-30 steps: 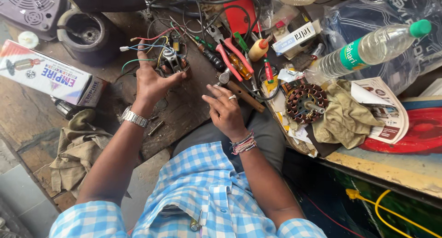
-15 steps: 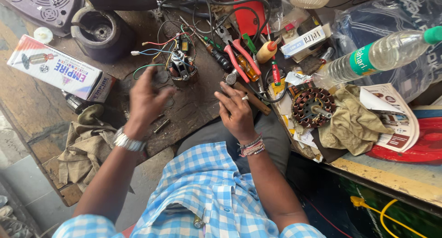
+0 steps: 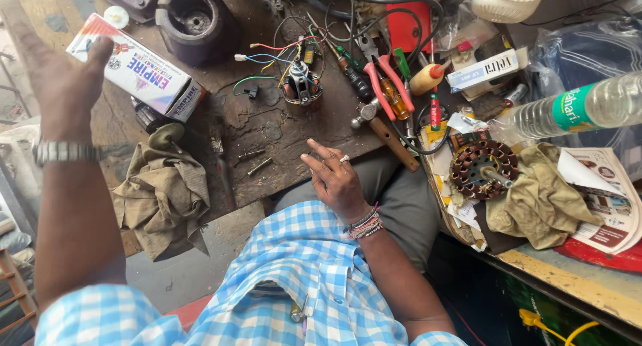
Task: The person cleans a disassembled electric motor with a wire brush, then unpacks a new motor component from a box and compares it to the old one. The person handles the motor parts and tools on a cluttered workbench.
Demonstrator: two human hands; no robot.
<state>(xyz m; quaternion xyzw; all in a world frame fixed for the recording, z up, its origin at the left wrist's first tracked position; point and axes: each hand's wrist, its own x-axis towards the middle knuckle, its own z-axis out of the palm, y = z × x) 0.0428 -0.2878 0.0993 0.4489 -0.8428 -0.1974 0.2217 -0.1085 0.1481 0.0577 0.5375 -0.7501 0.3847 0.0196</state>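
Seemingly between steps: left hand (image 3: 63,78) raised, fingers wide, holding nothing; right hand (image 3: 334,179) open, empty; small wired motor (image 3: 301,92) lies beyond its fingertips, next needing a forward reach.

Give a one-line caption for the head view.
Left hand raised open beside a cardboard box; right hand rests empty at the cluttered workbench near a small wired motor.
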